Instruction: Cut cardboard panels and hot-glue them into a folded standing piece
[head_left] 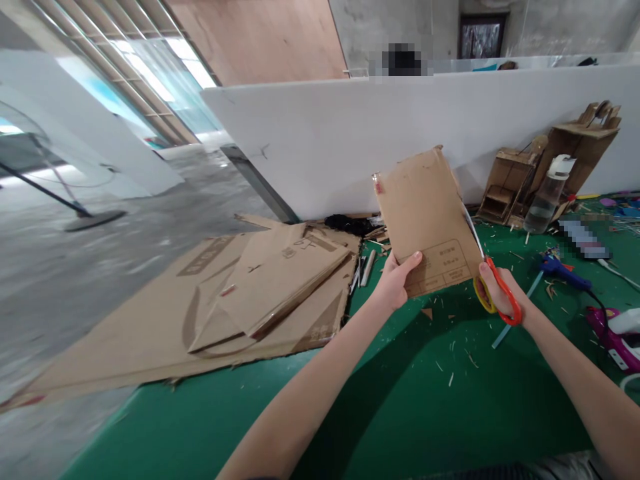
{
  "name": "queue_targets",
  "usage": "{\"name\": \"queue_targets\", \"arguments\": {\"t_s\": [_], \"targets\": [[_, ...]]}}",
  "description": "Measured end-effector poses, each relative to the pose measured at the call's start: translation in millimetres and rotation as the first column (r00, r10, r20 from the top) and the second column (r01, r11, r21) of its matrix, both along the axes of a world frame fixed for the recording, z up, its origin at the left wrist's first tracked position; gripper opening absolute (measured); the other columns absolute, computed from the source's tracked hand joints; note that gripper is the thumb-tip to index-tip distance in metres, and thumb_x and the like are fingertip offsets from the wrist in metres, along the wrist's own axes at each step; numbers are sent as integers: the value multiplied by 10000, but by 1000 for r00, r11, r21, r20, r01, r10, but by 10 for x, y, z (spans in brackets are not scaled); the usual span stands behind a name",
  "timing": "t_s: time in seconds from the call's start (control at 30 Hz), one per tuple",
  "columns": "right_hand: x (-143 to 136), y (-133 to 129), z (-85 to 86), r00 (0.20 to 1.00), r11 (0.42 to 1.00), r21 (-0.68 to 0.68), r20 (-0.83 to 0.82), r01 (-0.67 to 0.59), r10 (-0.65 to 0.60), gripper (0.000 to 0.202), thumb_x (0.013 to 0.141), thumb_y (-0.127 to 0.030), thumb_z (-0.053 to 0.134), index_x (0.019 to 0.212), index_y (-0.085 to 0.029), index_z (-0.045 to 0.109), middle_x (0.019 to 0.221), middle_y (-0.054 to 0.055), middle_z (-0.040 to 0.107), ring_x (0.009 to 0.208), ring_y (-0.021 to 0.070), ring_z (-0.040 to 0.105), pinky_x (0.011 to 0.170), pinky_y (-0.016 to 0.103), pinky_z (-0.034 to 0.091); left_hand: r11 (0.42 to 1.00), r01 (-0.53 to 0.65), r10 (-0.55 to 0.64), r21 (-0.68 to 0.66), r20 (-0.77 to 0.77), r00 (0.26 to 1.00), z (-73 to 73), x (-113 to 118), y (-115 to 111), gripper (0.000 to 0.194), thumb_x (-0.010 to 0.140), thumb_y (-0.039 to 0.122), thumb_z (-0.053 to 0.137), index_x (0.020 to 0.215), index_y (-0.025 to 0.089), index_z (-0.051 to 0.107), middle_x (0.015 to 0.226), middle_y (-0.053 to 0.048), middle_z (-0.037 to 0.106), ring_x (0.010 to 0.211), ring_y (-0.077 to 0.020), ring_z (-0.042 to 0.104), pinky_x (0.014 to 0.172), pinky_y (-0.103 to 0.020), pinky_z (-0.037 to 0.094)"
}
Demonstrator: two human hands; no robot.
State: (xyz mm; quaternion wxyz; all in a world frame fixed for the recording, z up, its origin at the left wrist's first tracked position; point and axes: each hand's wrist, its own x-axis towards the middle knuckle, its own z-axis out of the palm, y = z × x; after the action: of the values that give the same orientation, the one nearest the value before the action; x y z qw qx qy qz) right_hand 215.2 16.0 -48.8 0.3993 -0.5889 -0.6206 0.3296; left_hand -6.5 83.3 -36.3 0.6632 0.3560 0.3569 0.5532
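Note:
My left hand grips the lower left corner of a piece of brown cardboard, thumb on its printed face. The piece is held up above the green table, tilted. In my right hand is a pair of scissors with one red and one yellow handle loop. The blades lie along the cardboard's right edge; how far they are apart is hard to make out. Small cardboard scraps lie on the table below.
Flat cardboard sheets are stacked at the left, overhanging the green table. At the right are a blue glue gun, a magenta tool, a phone, a bottle and cardboard models. A white partition stands behind.

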Motion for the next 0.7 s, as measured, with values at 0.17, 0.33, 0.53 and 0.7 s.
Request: {"name": "queue_targets", "arguments": {"t_s": [0.17, 0.33, 0.53, 0.7], "targets": [[-129, -46, -23, 977, 999, -32, -213, -32, 24, 663, 878, -715, 287, 511, -204, 492, 473, 25, 516, 443, 130, 484, 445, 248, 392, 998, -4, 6, -60, 30, 1000, -55, -3, -5, 484, 606, 281, 842, 1023, 247, 600, 1025, -20, 713, 929, -224, 674, 885, -487, 541], [-222, -79, -45, 913, 991, -111, -407, -69, 18, 638, 831, -766, 320, 568, -206, 472, 514, 2, 488, 445, 116, 471, 414, 236, 378, 995, 14, -7, -101, 68, 998, -108, -4, 11, 517, 605, 278, 839, 1052, 249, 581, 976, -16, 713, 882, -228, 687, 880, -522, 534], [-266, -115, -36, 919, 992, -122, -395, -33, -18, 645, 829, -770, 325, 559, -197, 448, 492, -20, 440, 421, 85, 427, 391, 206, 349, 997, 9, -3, -78, 69, 998, -87, -20, 29, 513, 583, 274, 844, 1029, 233, 593, 974, -18, 712, 912, -220, 680, 926, -487, 521], [-320, -134, 9, 892, 983, -181, -448, -27, -58, 656, 810, -796, 302, 549, -206, 423, 470, -31, 390, 388, 77, 364, 361, 201, 308, 994, 7, 2, -105, 92, 996, -87, 1, -3, 488, 586, 265, 840, 1007, 244, 593, 971, -3, 713, 869, -209, 683, 917, -493, 529]]}}
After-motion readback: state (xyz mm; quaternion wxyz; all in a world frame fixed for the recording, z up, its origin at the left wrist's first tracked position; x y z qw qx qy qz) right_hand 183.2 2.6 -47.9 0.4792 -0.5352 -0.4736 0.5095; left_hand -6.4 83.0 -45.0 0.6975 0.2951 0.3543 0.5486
